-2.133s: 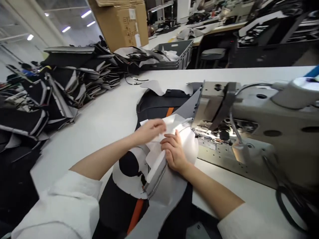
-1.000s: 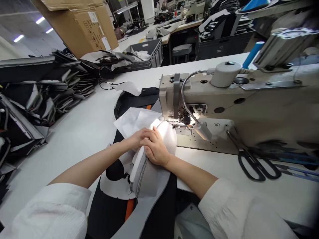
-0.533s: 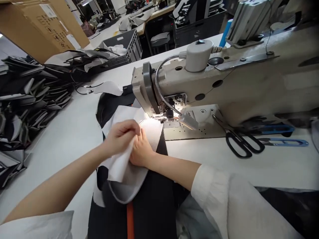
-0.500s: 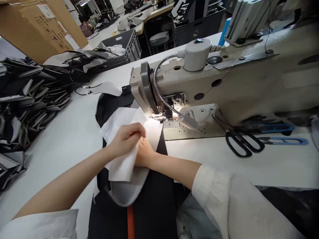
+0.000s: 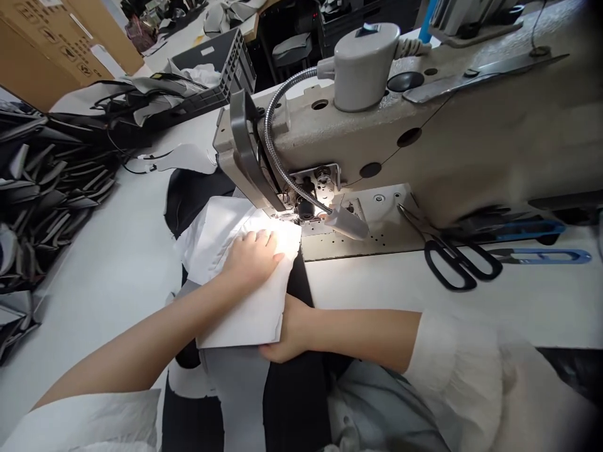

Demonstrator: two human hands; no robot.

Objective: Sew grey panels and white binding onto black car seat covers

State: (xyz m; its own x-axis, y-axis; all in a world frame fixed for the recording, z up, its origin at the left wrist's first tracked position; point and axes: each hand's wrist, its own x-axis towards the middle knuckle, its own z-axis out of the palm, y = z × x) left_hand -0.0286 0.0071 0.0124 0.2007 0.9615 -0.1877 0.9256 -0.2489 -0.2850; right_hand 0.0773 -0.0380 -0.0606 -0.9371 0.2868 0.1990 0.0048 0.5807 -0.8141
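A white fabric piece [image 5: 240,307] lies spread under the lit needle area of a sewing machine [image 5: 301,207]. My left hand [image 5: 252,257] rests on top of it, its fingers bent a little and pressing on the cloth beside the presser foot. My right hand [image 5: 289,329] holds the near right edge of the white fabric, with its fingers partly hidden beneath. Below lie a grey fabric piece [image 5: 242,389] and a long black fabric panel [image 5: 296,402]. The needle itself cannot be made out.
Black-handled scissors [image 5: 452,257] and blue thread snips [image 5: 546,255] lie right of the machine bed. Stacked dark fabric pieces [image 5: 51,188] fill the left side. Behind stand a grey crate [image 5: 230,69] and a cardboard box [image 5: 61,44]. A small lamp head [image 5: 347,223] hangs by the needle.
The white fabric, earlier folded up in my left hand, now lies flatter over the grey piece. My left hand has opened onto it; my right hand has moved down and right to its edge.
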